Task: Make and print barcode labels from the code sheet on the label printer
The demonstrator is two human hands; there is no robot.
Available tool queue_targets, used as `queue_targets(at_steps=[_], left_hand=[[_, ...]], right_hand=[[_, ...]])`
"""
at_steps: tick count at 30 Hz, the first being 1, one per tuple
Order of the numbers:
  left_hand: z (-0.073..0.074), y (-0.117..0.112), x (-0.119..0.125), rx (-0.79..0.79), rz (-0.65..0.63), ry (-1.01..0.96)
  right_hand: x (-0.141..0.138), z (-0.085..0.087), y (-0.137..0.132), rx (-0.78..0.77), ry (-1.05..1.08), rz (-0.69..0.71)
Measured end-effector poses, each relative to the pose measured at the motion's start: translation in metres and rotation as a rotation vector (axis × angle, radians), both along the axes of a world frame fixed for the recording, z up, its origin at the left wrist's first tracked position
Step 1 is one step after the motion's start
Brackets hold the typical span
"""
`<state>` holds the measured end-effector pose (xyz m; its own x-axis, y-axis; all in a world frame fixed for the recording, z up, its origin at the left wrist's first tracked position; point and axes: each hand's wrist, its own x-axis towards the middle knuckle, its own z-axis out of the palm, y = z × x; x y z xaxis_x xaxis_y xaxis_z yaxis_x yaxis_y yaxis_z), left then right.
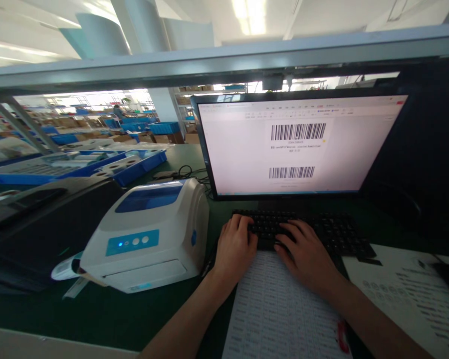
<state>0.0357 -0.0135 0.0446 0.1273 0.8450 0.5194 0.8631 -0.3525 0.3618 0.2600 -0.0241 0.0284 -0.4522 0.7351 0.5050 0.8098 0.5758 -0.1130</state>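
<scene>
My left hand (235, 245) rests on the left end of a black keyboard (333, 232), fingers curled down onto the keys and holding nothing. My right hand (303, 252) lies on the keys beside it, fingers spread over the middle of the keyboard. A printed sheet of small text rows (277, 309) lies under my wrists at the front of the keyboard. Behind the keyboard a monitor (295, 147) shows a white document with two barcodes.
A white and blue label printer (149, 234) stands left of the keyboard on the green desk (108, 314). Blue trays (97, 164) with parts sit at the back left. Another printed sheet (407, 294) lies at the right. A black device (41, 224) is at the far left.
</scene>
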Motion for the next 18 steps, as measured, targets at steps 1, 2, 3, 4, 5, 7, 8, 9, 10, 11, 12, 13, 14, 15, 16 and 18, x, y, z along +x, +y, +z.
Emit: queue_targets(at_steps=[1, 2, 3, 4, 5, 7, 8, 9, 10, 11, 12, 13, 14, 15, 16, 18], left_hand=[[0.001, 0.000, -0.001, 0.004, 0.007, -0.011], [0.001, 0.001, -0.002, 0.007, 0.015, -0.024], [0.002, 0.001, -0.003, 0.010, 0.023, -0.037], [0.002, 0.002, -0.004, 0.012, 0.030, -0.048], [0.002, 0.002, -0.005, 0.014, 0.035, -0.057], [0.002, 0.003, -0.006, 0.015, 0.036, -0.063], [0.001, 0.003, -0.006, 0.015, 0.033, -0.055], [0.000, 0.003, -0.005, 0.015, 0.028, -0.039], [-0.001, 0.003, -0.005, 0.015, 0.021, -0.013], [-0.002, 0.003, -0.005, 0.015, 0.014, 0.018], [-0.002, 0.003, -0.005, 0.014, 0.010, 0.044], [-0.003, 0.003, -0.005, 0.016, 0.008, 0.058], [-0.002, 0.003, -0.005, 0.020, 0.011, 0.056], [-0.002, 0.003, -0.005, 0.027, 0.017, 0.037], [-0.001, 0.003, -0.006, 0.037, 0.022, 0.008], [0.002, 0.003, -0.006, 0.055, 0.013, -0.056]], right_hand=[[0.000, 0.000, -0.001, 0.002, 0.002, 0.000], [0.000, 0.000, -0.002, 0.007, 0.013, -0.004], [0.000, 0.001, -0.002, 0.013, 0.027, -0.009], [0.000, 0.001, -0.002, 0.021, 0.042, -0.013], [0.000, 0.001, -0.002, 0.028, 0.053, -0.012], [0.001, 0.002, -0.002, 0.036, 0.067, -0.009], [0.001, 0.002, -0.003, 0.037, 0.071, -0.007], [0.002, 0.002, -0.003, 0.040, 0.075, -0.005], [0.002, 0.002, -0.003, 0.045, 0.081, -0.005], [0.002, 0.002, -0.004, 0.053, 0.089, -0.006], [0.003, 0.002, -0.004, 0.064, 0.099, -0.006], [0.003, 0.002, -0.004, 0.076, 0.112, -0.006], [0.004, 0.003, -0.004, 0.090, 0.126, -0.006], [0.006, 0.003, -0.004, 0.106, 0.143, -0.005], [0.007, 0.004, -0.004, 0.123, 0.162, -0.003], [0.010, 0.006, -0.003, 0.170, 0.209, -0.006]])
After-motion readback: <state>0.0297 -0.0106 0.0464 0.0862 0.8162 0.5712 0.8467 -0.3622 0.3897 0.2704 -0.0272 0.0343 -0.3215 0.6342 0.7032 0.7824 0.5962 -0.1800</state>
